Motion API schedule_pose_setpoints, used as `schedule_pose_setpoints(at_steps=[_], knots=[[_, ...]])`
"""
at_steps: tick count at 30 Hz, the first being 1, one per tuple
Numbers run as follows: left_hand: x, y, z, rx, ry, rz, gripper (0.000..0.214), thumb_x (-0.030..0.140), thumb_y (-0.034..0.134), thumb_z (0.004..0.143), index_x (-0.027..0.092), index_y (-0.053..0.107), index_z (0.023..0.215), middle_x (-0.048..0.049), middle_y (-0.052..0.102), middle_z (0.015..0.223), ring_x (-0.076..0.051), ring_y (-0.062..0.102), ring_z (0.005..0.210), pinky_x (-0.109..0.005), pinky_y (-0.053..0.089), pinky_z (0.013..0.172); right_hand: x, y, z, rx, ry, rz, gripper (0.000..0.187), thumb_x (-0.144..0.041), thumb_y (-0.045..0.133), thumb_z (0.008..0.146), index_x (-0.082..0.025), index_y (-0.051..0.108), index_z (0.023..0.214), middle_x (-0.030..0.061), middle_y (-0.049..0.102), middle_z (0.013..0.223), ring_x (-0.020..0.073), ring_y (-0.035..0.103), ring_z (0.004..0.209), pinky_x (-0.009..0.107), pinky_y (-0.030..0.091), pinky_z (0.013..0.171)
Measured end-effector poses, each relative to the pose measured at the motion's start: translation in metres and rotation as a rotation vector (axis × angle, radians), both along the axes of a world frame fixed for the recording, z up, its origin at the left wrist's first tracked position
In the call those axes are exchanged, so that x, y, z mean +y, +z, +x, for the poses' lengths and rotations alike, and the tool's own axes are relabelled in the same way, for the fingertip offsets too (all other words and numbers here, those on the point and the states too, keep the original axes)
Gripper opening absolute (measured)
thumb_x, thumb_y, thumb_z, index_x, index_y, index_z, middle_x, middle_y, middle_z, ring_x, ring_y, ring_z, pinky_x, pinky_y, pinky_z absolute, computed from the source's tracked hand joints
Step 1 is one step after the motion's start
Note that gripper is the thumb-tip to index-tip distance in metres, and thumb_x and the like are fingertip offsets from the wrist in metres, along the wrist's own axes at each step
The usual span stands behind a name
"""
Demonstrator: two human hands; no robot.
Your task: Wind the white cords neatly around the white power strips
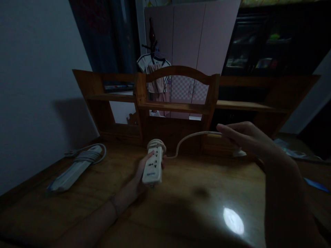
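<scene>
My left hand (142,171) is closed around a white power strip (152,168), held tilted above the wooden desk with its sockets facing me. Several turns of its pale cord (157,144) wrap the far end of the strip. From there a loose stretch of cord (190,136) arcs up and across to the right. My right hand (243,137) pinches that stretch between thumb and fingers, well apart from the strip. Below the right hand hangs a white piece, likely the plug (239,152), partly hidden by the hand.
Another white power strip (77,168), with grey cord wound round it, lies on the desk (181,199) at the left. A wooden shelf unit (176,108) stands along the back. Clear plastic (292,150) and a blue item (317,184) lie at the right.
</scene>
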State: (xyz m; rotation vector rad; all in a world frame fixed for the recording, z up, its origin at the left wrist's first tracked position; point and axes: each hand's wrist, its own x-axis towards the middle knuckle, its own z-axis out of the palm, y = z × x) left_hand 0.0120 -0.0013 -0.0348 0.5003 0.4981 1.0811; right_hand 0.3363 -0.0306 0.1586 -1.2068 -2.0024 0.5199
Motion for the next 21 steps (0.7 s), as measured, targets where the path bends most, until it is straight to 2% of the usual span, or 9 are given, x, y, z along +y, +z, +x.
schedule_pose_setpoints(at_steps=[3,6,11,14,18,21], knots=[[0.008,0.010,-0.016,-0.134,0.089,0.028,0.032,0.032,0.041,0.091,0.011,0.053,0.113,-0.0115,0.064,0.092,-0.016,0.065,0.067,-0.024,0.055,0.055,0.011,-0.007,0.018,-0.149,0.055,-0.122,0.047,-0.059,0.051,0.086,-0.017,0.056,0.065,-0.0031,0.042,0.056,0.0075,0.036,0.046,0.021,0.025,0.040],[0.011,0.016,-0.024,-0.124,0.031,0.044,0.032,0.034,0.039,0.092,0.009,0.052,0.106,-0.0088,0.059,0.081,-0.013,0.061,0.061,-0.021,0.053,0.053,0.023,-0.017,0.022,-0.262,0.099,-0.190,0.045,-0.060,0.053,0.084,-0.017,0.061,0.073,-0.0018,0.047,0.061,0.0090,0.040,0.050,0.022,0.029,0.043],[0.005,0.017,-0.017,-0.058,-0.172,0.130,0.033,0.042,0.040,0.089,0.011,0.052,0.092,-0.0061,0.054,0.076,-0.010,0.052,0.053,-0.021,0.047,0.046,0.032,-0.025,0.008,-0.362,0.210,-0.177,0.039,-0.057,0.060,0.080,-0.017,0.062,0.077,-0.0017,0.050,0.065,0.0096,0.042,0.054,0.021,0.030,0.045],[-0.005,0.013,-0.012,0.007,-0.371,0.196,0.037,0.048,0.042,0.087,0.012,0.052,0.087,-0.0047,0.054,0.074,-0.010,0.050,0.048,-0.021,0.043,0.042,0.033,-0.027,0.003,-0.383,0.218,-0.171,0.041,-0.056,0.058,0.081,-0.017,0.062,0.074,-0.0024,0.048,0.061,0.0089,0.040,0.051,0.021,0.026,0.043],[-0.022,0.011,-0.012,0.050,-0.596,0.198,0.046,0.053,0.046,0.081,0.011,0.053,0.099,-0.0050,0.058,0.074,-0.012,0.054,0.046,-0.025,0.045,0.044,0.032,-0.026,0.003,-0.376,0.182,-0.148,0.041,-0.056,0.058,0.081,-0.017,0.062,0.071,-0.0038,0.045,0.057,0.0082,0.037,0.048,0.021,0.023,0.042],[-0.033,0.014,-0.015,0.100,-0.786,0.139,0.049,0.051,0.048,0.077,0.010,0.054,0.102,-0.0068,0.061,0.074,-0.015,0.056,0.048,-0.027,0.047,0.045,0.028,-0.025,-0.002,-0.360,0.201,-0.145,0.038,-0.054,0.060,0.080,-0.017,0.065,0.076,-0.0035,0.047,0.057,0.0086,0.040,0.050,0.020,0.025,0.042]])
